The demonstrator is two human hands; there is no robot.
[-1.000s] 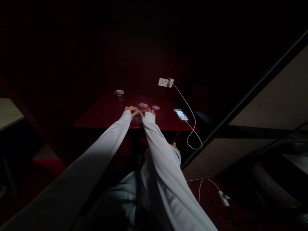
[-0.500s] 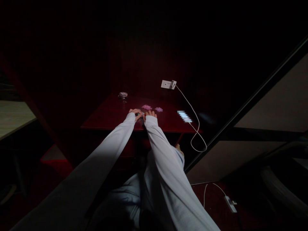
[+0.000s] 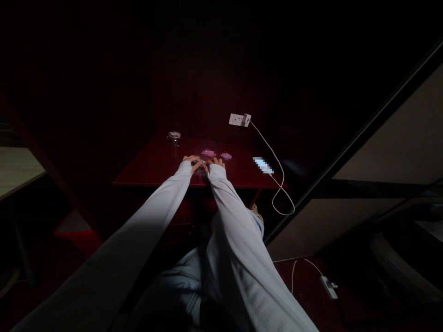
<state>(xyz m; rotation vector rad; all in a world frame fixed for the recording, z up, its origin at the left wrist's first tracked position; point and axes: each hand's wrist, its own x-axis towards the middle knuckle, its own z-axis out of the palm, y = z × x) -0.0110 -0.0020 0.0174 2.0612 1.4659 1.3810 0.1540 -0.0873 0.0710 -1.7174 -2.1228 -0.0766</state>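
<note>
My left hand (image 3: 192,162) rests at the front of the dark red table with its fingers bent inward. Facing it, close by, my right hand (image 3: 215,163) also has its fingers curled and its thumb side turned to the left. Between them lies a small, clear, shiny item (image 3: 201,168) like thin plastic, with coloured bits by the fingertips. Both hands close on it, though its kind is too small and dim to tell. Just beyond the hands lie a pink heap of small thin pieces (image 3: 208,153) and a smaller purple-pink heap (image 3: 226,156).
A clear jar with a pale lid (image 3: 174,137) stands at the table's back left. A blurred-out phone (image 3: 263,165) lies at the right, its white cable (image 3: 280,159) looping over the edge from a wall socket (image 3: 238,120). A power strip (image 3: 328,287) is on the floor.
The view has shifted slightly, moving everything a little left. My hands stay together at the same spot, with the fingers moving slightly and more of the clear item showing between them.
</note>
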